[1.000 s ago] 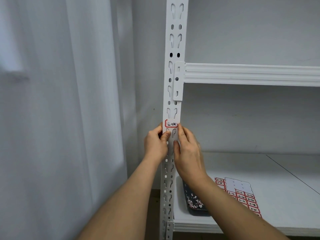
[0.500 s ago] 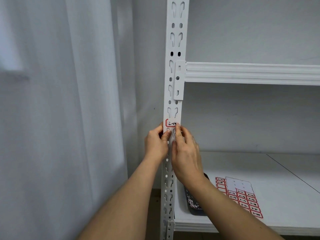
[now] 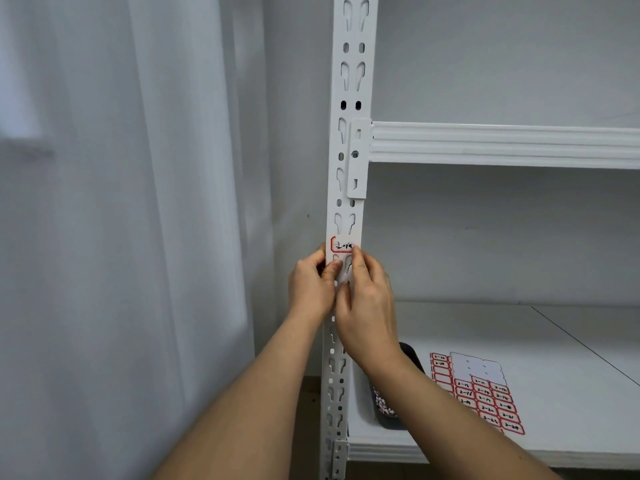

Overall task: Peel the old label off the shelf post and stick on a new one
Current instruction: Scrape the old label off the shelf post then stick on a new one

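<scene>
since a second ago the right hand (image 3: 367, 306) has slid a bit left across the shelf post (image 3: 349, 133), index fingertip now right at the lower right corner of the label (image 3: 343, 244), and the right edge of the red border no longer shows; left hand (image 3: 311, 289) barely changed. label sits on the front of the post, red outline with dark handwriting, just below a pair of keyhole slots and just above both hands, at about 12 o'clock from them. left hand grips the post from its left edge, thumb curled onto the front face just under the label, fingers wrapped behind and hidden. right hand has fingers curled against the post front, index tip touching the label corner, thumb pressed on the post lower down; cannot tell whether it actually pinches a lifted edge or only touches it. both forearms come up from 6 o'clock. upper shelf beam (image 3: 502, 143) hooks into the post at 1 o'clock from the label. lower shelf board (image 3: 519, 330) runs off to 4 o'clock; on it a sheet of labels (image 3: 481, 393) with red-bordered stickers, several spots blank, and a dark tray (image 3: 388, 410) partly hidden behind the right wrist, just left of the sheet. white curtain (image 3: 121, 237) hangs at 9 o'clock, well apart from the post.
</scene>
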